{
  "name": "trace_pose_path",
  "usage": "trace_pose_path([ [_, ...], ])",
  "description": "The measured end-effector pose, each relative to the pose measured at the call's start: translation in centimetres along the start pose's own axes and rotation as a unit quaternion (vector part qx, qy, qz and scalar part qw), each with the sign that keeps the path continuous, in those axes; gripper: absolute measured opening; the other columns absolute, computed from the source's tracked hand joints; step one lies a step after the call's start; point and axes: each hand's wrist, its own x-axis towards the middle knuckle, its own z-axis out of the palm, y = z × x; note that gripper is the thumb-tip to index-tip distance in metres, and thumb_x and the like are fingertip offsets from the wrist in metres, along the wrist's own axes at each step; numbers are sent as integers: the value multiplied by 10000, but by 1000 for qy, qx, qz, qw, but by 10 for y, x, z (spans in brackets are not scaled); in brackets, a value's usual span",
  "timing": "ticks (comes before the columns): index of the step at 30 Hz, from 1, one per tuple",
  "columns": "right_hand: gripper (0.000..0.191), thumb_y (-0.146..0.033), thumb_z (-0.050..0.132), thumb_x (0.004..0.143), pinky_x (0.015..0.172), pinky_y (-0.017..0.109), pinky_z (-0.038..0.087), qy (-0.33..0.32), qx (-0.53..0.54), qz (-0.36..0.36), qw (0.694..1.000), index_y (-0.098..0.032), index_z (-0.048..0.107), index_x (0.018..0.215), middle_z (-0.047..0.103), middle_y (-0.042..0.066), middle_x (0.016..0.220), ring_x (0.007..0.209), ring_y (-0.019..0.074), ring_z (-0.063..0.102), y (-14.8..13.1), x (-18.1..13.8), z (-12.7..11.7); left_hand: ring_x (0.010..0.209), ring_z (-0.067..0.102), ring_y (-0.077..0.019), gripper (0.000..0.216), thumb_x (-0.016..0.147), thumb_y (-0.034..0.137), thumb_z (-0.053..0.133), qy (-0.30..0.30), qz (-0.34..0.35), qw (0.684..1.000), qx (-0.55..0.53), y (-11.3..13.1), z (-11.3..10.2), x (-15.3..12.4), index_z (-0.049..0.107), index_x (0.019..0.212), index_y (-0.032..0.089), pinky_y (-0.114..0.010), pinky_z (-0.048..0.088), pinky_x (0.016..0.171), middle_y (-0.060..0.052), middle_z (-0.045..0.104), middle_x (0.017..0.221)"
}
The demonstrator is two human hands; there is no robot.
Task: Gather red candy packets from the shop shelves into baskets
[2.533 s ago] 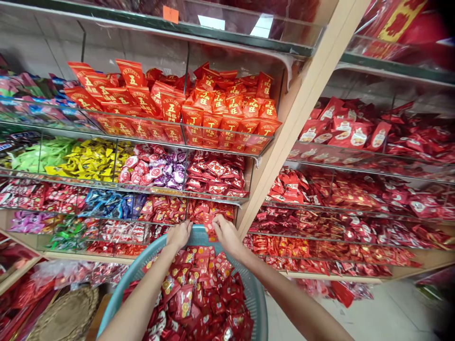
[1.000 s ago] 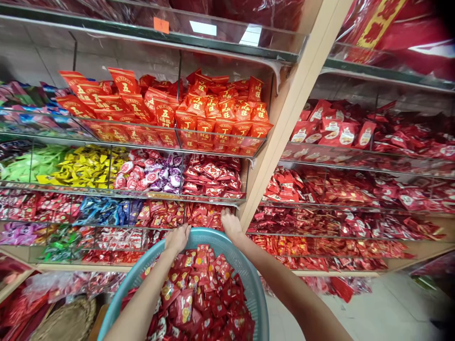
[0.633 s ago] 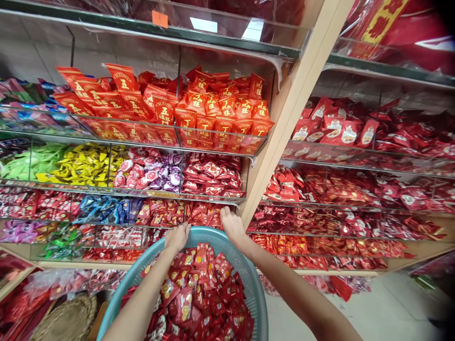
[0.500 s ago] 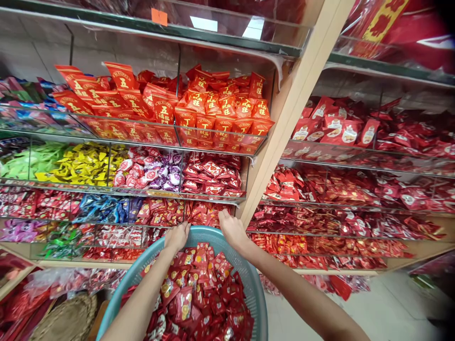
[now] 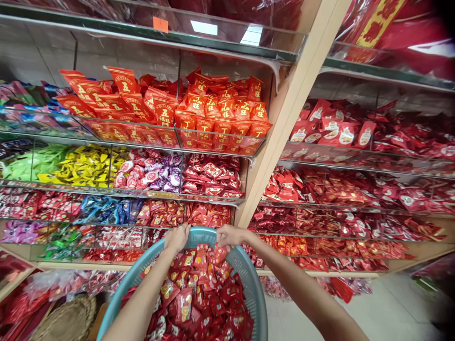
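hands: left on basket rim, right pinching red packet

basket: teal, perforated pattern. packets inside: deep red, some printed with orange fruit slices. upper bags: bright red, gold characters. sweets below: plain-looking green, then yellow; round sweets, purple or red with white. post: pale tan. tag: solid orange.
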Motion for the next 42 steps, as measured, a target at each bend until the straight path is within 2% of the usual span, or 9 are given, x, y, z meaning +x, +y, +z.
trace_pose_path([
  [4, 76, -158, 588, 727, 436, 147, 375, -13, -67, 38, 997, -143, 517, 703, 527, -67, 483, 446, 70, 538, -3, 14, 5, 896, 619, -249, 493, 879, 452, 132, 1, -2, 1000, -3, -1, 2, 1, 549, 1051, 253, -370, 416, 775, -85, 678, 954],
  [7, 45, -122, 572, 722, 467, 158, 392, 7, -150, 64, 987, -149, 538, 734, 530, -66, 496, 468, 78, 554, -7, 24, 11, 893, 620, -242, 497, 877, 466, 135, 1, -3, 1000, -6, -3, 3, 2, 545, 1066, 258, -368, 416, 781, -80, 677, 958],
  [11, 97, -81, 523, 697, 497, 172, 366, 85, -213, 56, 972, -162, 564, 730, 529, -51, 501, 503, 95, 549, -12, 30, 18, 882, 620, -240, 511, 876, 473, 129, -4, -4, 1000, -5, -3, 2, 2, 546, 1067, 251, -362, 417, 769, -89, 679, 941],
  [14, 76, -101, 538, 673, 533, 184, 335, 156, -267, 32, 950, -169, 570, 678, 582, -15, 602, 616, 117, 556, -18, 29, 21, 882, 619, -240, 514, 876, 470, 125, -4, -5, 1000, -5, -2, 1, 1, 551, 1063, 250, -357, 415, 765, -92, 677, 943],
  [19, 149, -169, 442, 789, 589, 203, 325, 253, -306, -13, 918, -196, 589, 791, 620, 24, 810, 751, 131, 565, -24, 27, 15, 883, 620, -243, 505, 880, 462, 132, -5, -3, 1000, 2, 0, -1, 0, 550, 1066, 249, -357, 414, 766, -92, 677, 935],
  [24, 201, -202, 405, 849, 654, 220, 376, 345, -315, 91, 880, -167, 590, 921, 628, 91, 894, 829, 154, 593, -17, 30, 1, 897, 617, -239, 497, 882, 456, 137, -5, -8, 1000, -2, 0, -1, 0, 537, 1094, 252, -360, 409, 778, -96, 674, 964],
  [27, 220, -219, 428, 847, 708, 253, 410, 351, -314, 129, 872, -126, 585, 970, 614, 144, 973, 897, 192, 595, -11, 33, -3, 880, 622, -238, 500, 881, 456, 131, -6, -6, 1000, -7, 0, -2, 0, 543, 1070, 247, -357, 414, 768, -95, 677, 950],
  [33, 292, -305, 573, 772, 748, 300, 451, 333, -311, 177, 872, -97, 613, 974, 624, 167, 977, 947, 251, 595, -5, 42, 1, 869, 626, -232, 503, 879, 461, 125, -4, -4, 1000, -5, 0, -2, -2, 546, 1047, 244, -348, 419, 760, -89, 681, 934],
  [42, 259, -88, 470, 787, 745, 281, 464, 318, -319, 200, 870, -87, 617, 1001, 626, 178, 1007, 959, 228, 600, -10, 45, 2, 855, 627, -229, 500, 880, 460, 125, -6, -3, 1000, -6, 0, -3, -2, 546, 1037, 240, -347, 416, 760, -87, 681, 924],
])
